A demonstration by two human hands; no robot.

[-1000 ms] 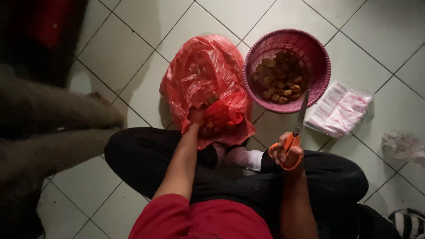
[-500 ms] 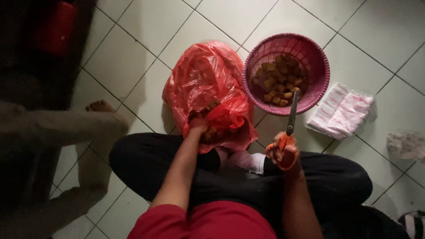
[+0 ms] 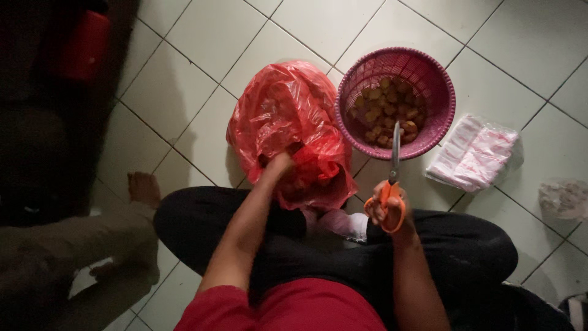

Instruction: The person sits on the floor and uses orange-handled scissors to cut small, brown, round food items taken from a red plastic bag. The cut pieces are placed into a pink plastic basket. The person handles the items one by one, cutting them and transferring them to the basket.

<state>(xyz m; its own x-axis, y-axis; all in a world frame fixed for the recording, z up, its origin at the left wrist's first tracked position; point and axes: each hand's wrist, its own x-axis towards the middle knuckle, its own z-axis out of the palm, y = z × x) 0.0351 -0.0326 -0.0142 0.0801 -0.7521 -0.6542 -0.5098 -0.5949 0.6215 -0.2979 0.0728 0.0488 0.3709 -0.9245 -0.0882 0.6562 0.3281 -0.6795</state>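
Note:
I sit cross-legged on a white tiled floor. My left hand [image 3: 278,167] reaches into the mouth of a red plastic bag [image 3: 288,116] lying in front of my legs; its fingers are hidden inside, so I cannot see what they hold. My right hand [image 3: 386,211] grips orange-handled scissors [image 3: 392,184], blades closed and pointing up over the rim of a round pink basket [image 3: 444,92]. The basket holds several small brownish-yellow pieces [image 3: 386,116].
A stack of clear and pink plastic bags [image 3: 474,153] lies right of the basket. A crumpled pale bag [image 3: 563,199] sits at the far right. Another person's bare foot [image 3: 144,187] and trouser leg are at my left. A dark red object [image 3: 86,46] stands top left.
The other person's leg and foot have shifted lower at the left. My left hand stays in the red bag; my right hand keeps hold of the scissors.

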